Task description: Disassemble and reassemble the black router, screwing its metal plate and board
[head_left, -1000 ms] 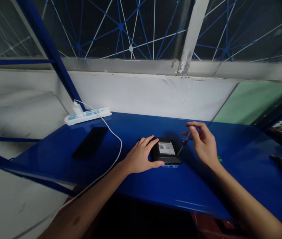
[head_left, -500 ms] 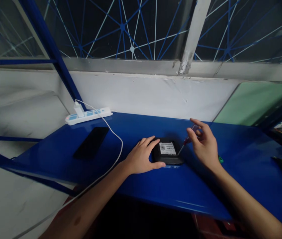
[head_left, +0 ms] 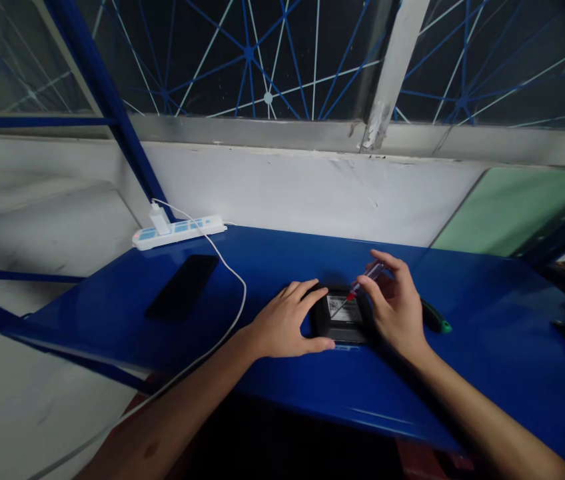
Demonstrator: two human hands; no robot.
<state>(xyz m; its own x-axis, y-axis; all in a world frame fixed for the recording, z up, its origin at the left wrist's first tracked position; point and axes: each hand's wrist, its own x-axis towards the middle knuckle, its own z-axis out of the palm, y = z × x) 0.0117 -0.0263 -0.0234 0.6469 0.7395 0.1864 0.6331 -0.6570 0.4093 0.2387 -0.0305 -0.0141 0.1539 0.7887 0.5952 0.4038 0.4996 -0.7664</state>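
Observation:
A flat black electronic device (head_left: 345,333) with a white printed label (head_left: 337,305) lies on the blue table. My left hand (head_left: 287,323) grips its left side, thumb at the near edge and fingers at the far edge. My right hand (head_left: 398,308) holds a screwdriver (head_left: 373,271) with a clear purplish handle and a red collar, pinched between thumb and fingers. The thin shaft slants down to the left across the label, its tip near the label's lower left corner. Whether the tip sits in a screw, I cannot tell.
On the blue table (head_left: 282,387), a green-and-black handled tool (head_left: 435,316) lies partly behind my right hand. A black phone-like slab (head_left: 182,287) lies left. A white power strip (head_left: 180,231) with a plugged charger stands at the back; its white cable (head_left: 244,287) runs toward the front.
My right hand has moved left with the screwdriver, whose tip went from the device's right side to the label's lower left. The device and my left hand appear slightly lower and further right.

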